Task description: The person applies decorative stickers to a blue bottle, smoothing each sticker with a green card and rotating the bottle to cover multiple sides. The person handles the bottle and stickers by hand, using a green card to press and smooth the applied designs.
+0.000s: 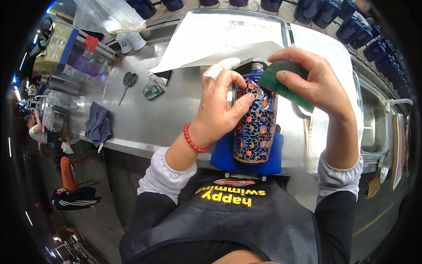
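A bottle (pixel 255 136) with a dark blue body and a colourful floral pattern lies on a folded blue cloth (pixel 274 156), its neck pointing away from me. Around its upper part, the patterned decal film (pixel 251 87) has a loose edge near the shoulder. My left hand (pixel 220 101) has thumb and forefinger closed at that edge; a white wrap covers one of its fingers. In my right hand (pixel 323 83) is a green flat scraper (pixel 285 81), gripped between thumb and fingers, its end close to the bottle's shoulder.
Scissors (pixel 128 83), a second green scraper (pixel 152 90) and a crumpled grey cloth (pixel 98 123) lie on the steel bench to the left. Beyond the bottle is a tray (pixel 288 33) with white sheets. Dark blue vessels (pixel 327 12) line the back; a sink (pixel 373 127) is at right.
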{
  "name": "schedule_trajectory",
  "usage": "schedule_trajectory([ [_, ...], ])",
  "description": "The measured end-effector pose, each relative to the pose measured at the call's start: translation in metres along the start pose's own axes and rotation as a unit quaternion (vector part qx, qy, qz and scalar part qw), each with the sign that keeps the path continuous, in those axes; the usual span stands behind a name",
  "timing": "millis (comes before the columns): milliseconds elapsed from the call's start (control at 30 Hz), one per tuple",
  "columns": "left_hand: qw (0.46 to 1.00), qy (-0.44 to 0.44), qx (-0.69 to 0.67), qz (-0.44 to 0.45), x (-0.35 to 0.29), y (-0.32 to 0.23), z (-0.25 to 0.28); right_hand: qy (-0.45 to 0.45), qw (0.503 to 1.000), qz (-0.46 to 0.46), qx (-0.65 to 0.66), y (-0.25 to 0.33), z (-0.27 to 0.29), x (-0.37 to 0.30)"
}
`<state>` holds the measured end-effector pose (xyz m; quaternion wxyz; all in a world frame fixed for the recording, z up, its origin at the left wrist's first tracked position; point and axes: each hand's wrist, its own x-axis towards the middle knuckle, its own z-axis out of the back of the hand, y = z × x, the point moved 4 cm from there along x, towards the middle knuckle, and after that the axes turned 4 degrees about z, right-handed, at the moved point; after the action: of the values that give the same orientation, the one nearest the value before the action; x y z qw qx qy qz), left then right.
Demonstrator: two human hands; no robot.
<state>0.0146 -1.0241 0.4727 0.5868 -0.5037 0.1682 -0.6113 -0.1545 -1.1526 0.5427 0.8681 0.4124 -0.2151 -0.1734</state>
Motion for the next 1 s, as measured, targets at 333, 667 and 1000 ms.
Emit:
schedule_trajectory([
  [333,0.999,-0.013,-0.049,0.016,-0.01,0.006,-0.011,0.08,0.996,-0.013,-0.041,0.001,0.002,0.022],
  [667,0.993,-0.019,-0.109,0.029,-0.009,0.006,-0.008,0.118,0.991,-0.005,-0.065,0.004,0.001,0.027],
  [1000,0.996,-0.015,-0.083,0.01,-0.006,0.006,-0.003,0.095,0.993,-0.036,-0.057,0.006,-0.001,0.03],
])
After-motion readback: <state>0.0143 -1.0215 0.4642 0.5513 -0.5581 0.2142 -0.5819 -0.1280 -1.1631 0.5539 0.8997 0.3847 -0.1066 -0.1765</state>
